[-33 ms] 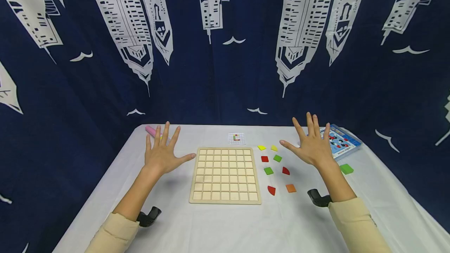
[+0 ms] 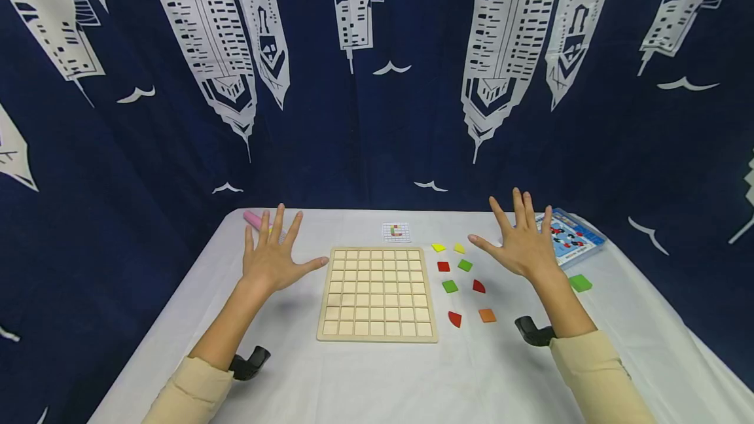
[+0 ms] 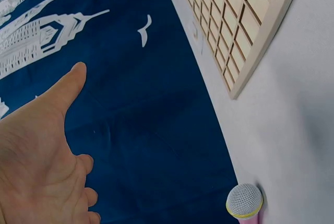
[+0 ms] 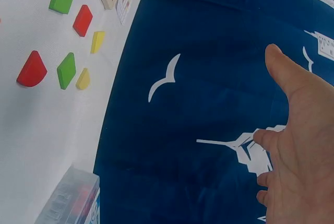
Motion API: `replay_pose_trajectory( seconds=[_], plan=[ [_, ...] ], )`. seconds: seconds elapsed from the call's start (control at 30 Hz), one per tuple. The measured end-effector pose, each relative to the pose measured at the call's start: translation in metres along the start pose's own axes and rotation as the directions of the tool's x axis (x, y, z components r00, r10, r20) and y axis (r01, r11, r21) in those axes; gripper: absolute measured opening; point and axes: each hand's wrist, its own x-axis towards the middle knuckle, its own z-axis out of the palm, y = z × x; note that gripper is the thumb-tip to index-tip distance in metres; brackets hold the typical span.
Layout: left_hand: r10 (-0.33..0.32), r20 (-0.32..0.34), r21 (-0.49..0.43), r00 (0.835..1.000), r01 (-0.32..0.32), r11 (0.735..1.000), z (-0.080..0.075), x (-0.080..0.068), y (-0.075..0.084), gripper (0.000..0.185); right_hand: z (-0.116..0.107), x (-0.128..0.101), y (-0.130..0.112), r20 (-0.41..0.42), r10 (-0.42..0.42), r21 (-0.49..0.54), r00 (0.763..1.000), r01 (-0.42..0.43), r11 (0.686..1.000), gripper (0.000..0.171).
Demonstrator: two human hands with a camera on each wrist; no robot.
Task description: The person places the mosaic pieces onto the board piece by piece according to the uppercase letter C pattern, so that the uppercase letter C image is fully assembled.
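My left hand point(image 2: 272, 257) hovers with fingers spread just left of an empty wooden grid board point(image 2: 377, 293) and holds nothing. My right hand point(image 2: 521, 241) is spread the same way, right of several loose coloured tiles: a yellow one point(image 2: 438, 247), a red square point(image 2: 444, 266), a green square point(image 2: 450, 286), a red quarter-round point(image 2: 455, 318) and an orange square point(image 2: 487, 315). The left wrist view shows the bare left palm point(image 3: 36, 151) and the board's corner point(image 3: 245, 20). In the right wrist view the right palm point(image 4: 297, 145) is bare, far from the tiles point(image 4: 66, 70).
A small pattern card point(image 2: 396, 232) lies behind the board. A pink microphone point(image 2: 254, 218) lies at the table's far left, behind my left hand. A clear blue box point(image 2: 568, 237) and a green tile point(image 2: 580, 282) sit far right. A dark printed curtain point(image 2: 377, 84) hangs behind the white-clothed table point(image 2: 377, 378).
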Motion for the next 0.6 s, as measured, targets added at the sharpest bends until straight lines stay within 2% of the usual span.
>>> replay_pose_trajectory(
  seconds=[0.2,0.37,0.5,0.6],
  plan=[
    [0.002,-0.022,-0.024,1.000,-0.002,1.000,-0.001,0.000,0.004,0.100,0.000,0.001,-0.003,-0.030,-0.005,0.049,1.000,0.007,0.999,0.090],
    [0.007,-0.139,-0.127,0.990,-0.025,0.992,0.005,-0.004,0.008,0.086,0.006,0.006,-0.007,-0.151,0.002,0.224,0.989,0.032,0.974,0.071],
    [0.007,-0.216,-0.264,0.976,-0.065,0.962,0.018,-0.010,0.011,0.081,0.021,0.013,-0.006,-0.279,0.053,0.348,0.959,0.049,0.936,0.054],
    [0.007,-0.219,-0.354,0.976,-0.086,0.931,0.035,-0.015,0.011,0.083,0.040,0.020,-0.001,-0.303,0.096,0.405,0.948,0.037,0.914,0.046]
  ],
)
